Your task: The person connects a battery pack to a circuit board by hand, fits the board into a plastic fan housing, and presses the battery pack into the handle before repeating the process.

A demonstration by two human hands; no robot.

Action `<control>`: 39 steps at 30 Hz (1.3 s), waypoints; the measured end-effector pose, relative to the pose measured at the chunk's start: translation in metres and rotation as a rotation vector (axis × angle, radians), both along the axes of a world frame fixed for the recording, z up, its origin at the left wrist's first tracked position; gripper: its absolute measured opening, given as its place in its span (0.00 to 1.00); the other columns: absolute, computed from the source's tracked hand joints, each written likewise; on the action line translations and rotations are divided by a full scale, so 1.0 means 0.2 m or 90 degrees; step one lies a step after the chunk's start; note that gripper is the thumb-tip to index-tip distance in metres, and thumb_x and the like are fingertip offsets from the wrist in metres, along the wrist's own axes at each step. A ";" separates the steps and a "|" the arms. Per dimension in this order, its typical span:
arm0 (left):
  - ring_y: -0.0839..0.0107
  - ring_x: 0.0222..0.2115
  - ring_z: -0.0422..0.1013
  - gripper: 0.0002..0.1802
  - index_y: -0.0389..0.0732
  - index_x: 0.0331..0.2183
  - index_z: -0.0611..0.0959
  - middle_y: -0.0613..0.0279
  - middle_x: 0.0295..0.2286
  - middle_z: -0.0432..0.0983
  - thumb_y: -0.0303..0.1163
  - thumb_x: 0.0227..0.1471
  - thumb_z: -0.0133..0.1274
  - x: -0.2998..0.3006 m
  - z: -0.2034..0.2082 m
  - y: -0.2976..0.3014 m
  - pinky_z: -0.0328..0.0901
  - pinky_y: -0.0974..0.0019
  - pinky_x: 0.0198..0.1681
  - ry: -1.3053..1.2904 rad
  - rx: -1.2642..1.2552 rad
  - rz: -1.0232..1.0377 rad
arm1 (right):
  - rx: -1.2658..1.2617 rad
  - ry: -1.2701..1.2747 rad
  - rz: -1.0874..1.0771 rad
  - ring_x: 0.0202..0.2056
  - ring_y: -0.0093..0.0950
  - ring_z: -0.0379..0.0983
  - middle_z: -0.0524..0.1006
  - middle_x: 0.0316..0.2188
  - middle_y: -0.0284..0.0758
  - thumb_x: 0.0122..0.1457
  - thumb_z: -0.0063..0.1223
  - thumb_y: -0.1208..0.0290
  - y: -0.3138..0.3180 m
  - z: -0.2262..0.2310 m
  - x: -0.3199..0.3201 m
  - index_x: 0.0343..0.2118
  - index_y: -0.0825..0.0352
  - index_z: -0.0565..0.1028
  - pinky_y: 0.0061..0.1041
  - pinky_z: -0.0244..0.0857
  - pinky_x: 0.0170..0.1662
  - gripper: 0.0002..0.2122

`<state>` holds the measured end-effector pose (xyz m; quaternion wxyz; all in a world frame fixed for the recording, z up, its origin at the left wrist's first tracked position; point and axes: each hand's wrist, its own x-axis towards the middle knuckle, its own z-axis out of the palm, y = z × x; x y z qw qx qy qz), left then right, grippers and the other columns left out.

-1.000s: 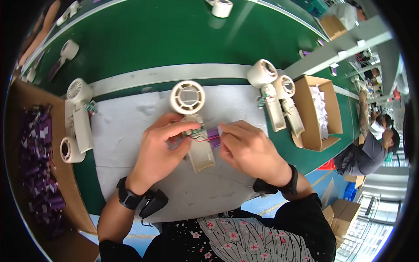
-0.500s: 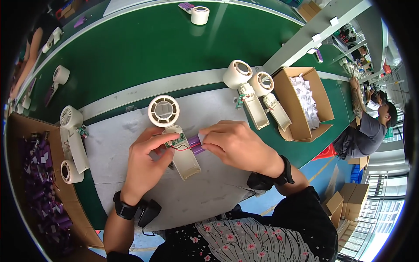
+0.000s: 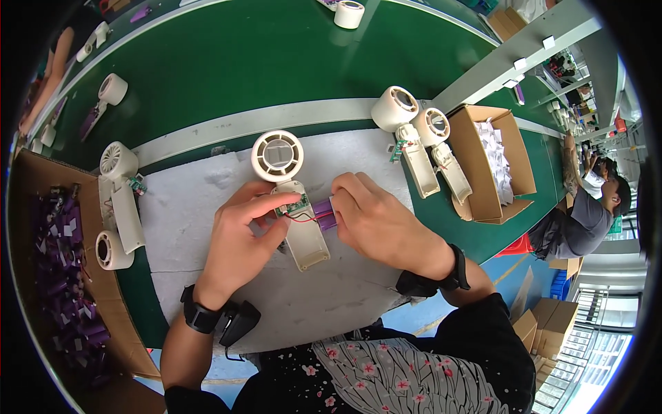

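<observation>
Left hand (image 3: 238, 245) pinches a small green circuit board (image 3: 292, 206) at the neck of a cream plastic handheld fan shell (image 3: 293, 200), fingers closed on it; right hand (image 3: 376, 224) grips a purple cylindrical cell (image 3: 324, 210) just beside it, thin red wire between. All sits on a grey foam mat (image 3: 207, 207). Beyond the right hand: two more cream fan bodies (image 3: 420, 138), then an open cardboard box (image 3: 483, 200) on the green belt (image 3: 241, 62).
</observation>
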<state>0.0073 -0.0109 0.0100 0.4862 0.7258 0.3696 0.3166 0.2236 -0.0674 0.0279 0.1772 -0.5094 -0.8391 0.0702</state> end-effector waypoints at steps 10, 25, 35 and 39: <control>0.71 0.29 0.72 0.20 0.44 0.40 0.84 0.60 0.36 0.75 0.18 0.43 0.54 -0.01 -0.02 0.00 0.67 0.72 0.32 -0.023 0.017 0.003 | -0.159 0.240 0.013 0.31 0.37 0.68 0.69 0.36 0.41 0.50 0.53 0.83 0.07 0.03 0.11 0.30 0.71 0.67 0.31 0.66 0.34 0.07; 0.69 0.27 0.72 0.19 0.43 0.39 0.84 0.58 0.35 0.76 0.18 0.43 0.53 0.00 -0.03 0.00 0.68 0.69 0.31 -0.041 0.048 0.003 | -0.030 0.007 0.010 0.34 0.41 0.67 0.69 0.37 0.42 0.47 0.52 0.84 0.01 0.03 -0.02 0.30 0.70 0.66 0.35 0.64 0.37 0.09; 0.69 0.26 0.72 0.18 0.42 0.39 0.84 0.58 0.34 0.76 0.18 0.42 0.53 0.00 -0.04 0.01 0.68 0.69 0.30 -0.045 0.059 0.005 | -0.084 0.091 0.034 0.33 0.42 0.65 0.68 0.37 0.44 0.49 0.46 0.86 0.05 0.00 0.05 0.30 0.71 0.64 0.34 0.63 0.37 0.07; 0.70 0.26 0.72 0.18 0.41 0.38 0.84 0.58 0.33 0.76 0.18 0.42 0.53 0.00 -0.04 0.01 0.68 0.69 0.30 -0.051 0.054 0.007 | -0.160 0.160 -0.001 0.32 0.37 0.64 0.68 0.37 0.43 0.54 0.43 0.82 0.06 0.02 0.07 0.31 0.71 0.64 0.29 0.61 0.36 0.03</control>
